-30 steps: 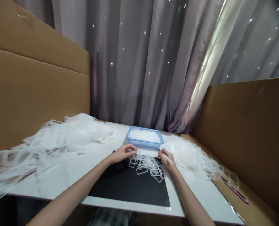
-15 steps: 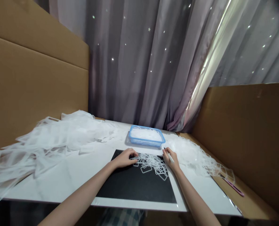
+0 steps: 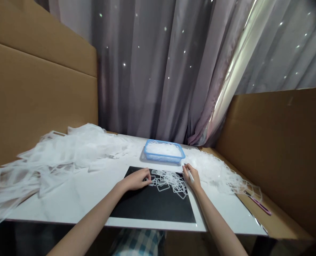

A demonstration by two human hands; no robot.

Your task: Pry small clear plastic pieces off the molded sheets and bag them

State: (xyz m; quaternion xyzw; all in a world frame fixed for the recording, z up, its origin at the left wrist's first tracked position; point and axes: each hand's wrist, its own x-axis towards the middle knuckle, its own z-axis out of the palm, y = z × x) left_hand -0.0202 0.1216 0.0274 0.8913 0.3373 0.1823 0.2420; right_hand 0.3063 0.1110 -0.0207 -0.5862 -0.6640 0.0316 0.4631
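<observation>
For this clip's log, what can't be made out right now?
Head view throughout:
Whether the left hand pinches white frames: hidden by the hand.
Tip of the white tool in the right hand: too small.
Bottom of the blue basket: covered by white contents.
Outer end of the white heap: cut off by the left edge.

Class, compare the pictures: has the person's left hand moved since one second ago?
Yes. Judged against the blue basket, the left hand has moved away from it, toward the person, over the black mat.
</observation>
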